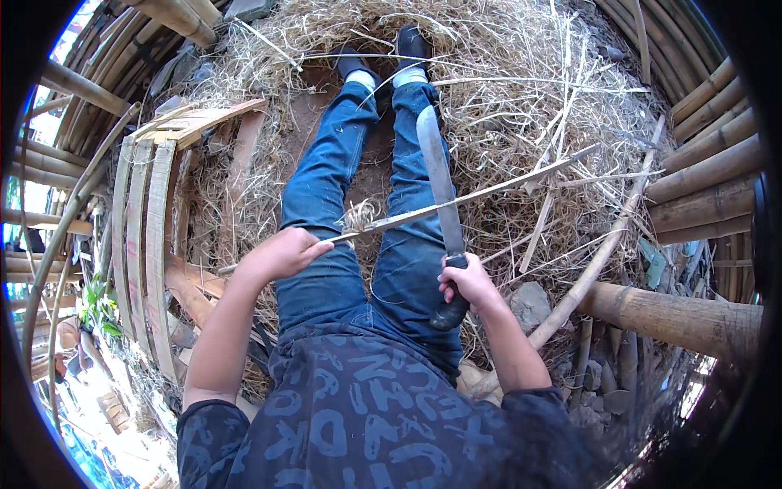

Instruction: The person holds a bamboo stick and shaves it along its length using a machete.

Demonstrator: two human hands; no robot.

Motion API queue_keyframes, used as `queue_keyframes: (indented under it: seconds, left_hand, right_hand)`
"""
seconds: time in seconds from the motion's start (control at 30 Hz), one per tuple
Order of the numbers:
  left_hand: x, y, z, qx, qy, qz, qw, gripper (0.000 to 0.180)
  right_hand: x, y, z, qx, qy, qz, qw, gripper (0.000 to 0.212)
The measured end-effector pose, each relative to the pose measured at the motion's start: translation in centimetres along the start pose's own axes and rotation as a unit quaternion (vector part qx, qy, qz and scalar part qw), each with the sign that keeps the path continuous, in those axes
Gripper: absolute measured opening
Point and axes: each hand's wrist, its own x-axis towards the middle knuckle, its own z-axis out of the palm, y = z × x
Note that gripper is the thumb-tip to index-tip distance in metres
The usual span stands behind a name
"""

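Observation:
My left hand (pixel 285 251) is closed around the near part of a long, thin bamboo strip (pixel 505 181), which slants up to the right across my thighs. Curled shavings (pixel 358 217) cling to the strip just beyond my fingers. In my right hand (pixel 471 281) is the black handle of a machete (pixel 438 167), held with its blade pointing away from me. The blade crosses the strip near its middle and appears to touch it. My legs in blue jeans (pixel 326 175) stretch out beneath both.
Dry shavings and loose strips (pixel 554 122) cover the ground around my legs. A wooden crate (pixel 147 236) stands at left. Bamboo poles (pixel 700 204) form a wall at right, with a thick pole (pixel 668 318) jutting inward. A grey stone (pixel 528 306) lies near my right forearm.

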Motion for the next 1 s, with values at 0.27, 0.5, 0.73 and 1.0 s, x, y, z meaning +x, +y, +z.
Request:
queue_keyframes:
  seconds: [0.27,0.5,0.73,1.0]
  left_hand:
    - [0.0,0.7,0.0,-0.013,-0.009,-0.009,1.0,0.05]
    - [-0.2,-0.7,0.9,-0.057,0.014,0.003,0.998,0.051]
    - [1.4,0.1,1.5,-0.047,0.013,0.048,0.998,0.054]
    - [0.2,-1.5,0.9,-0.058,-0.031,0.012,0.998,0.052]
  right_hand:
    - [1.2,0.0,-1.6,0.065,0.097,-0.03,0.993,0.009]
    - [-0.2,-0.9,0.3,0.031,-0.022,0.032,0.999,0.013]
    - [0.5,1.8,2.0,0.026,0.057,-0.022,0.998,0.014]
    - [0.8,0.7,0.4,0.125,0.059,-0.008,0.99,0.016]
